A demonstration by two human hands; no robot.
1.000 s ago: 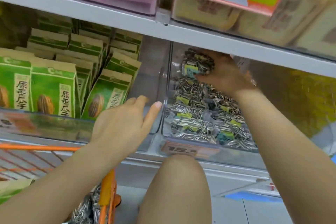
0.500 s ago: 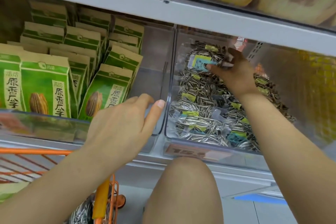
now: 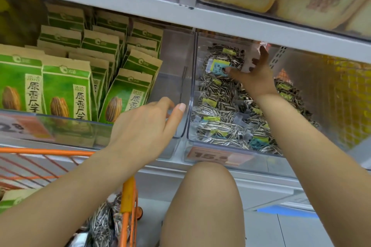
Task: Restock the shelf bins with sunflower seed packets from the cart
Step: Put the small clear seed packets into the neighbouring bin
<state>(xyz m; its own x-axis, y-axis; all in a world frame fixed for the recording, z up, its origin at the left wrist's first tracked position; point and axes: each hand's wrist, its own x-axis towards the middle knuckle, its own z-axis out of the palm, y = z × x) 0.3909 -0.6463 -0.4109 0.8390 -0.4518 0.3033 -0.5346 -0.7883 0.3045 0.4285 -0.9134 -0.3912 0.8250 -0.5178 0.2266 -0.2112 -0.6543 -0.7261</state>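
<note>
- Grey metal shelf across the whole width, another level of blurred tan packs above it.
- Left clear bin filled on its left with upright green seed bags in rows; bare space at its right end.
- Right clear bin heaped with clear sunflower seed packets, striped seeds showing through, small yellow and teal labels on them; orange price tag on its front, digits blurred.
- Orange wire cart at lower left, just beside a bare knee; more seed packets in the cart showing behind its corner post.
- Left hand in front of the wall between the two bins, fingers loosely curled, thumb out, nothing in it.
- Right hand reaching deep into the right bin, fingers spread wide, thumb tip resting on the top packet at the back of the heap; no closed grasp around it visible.
</note>
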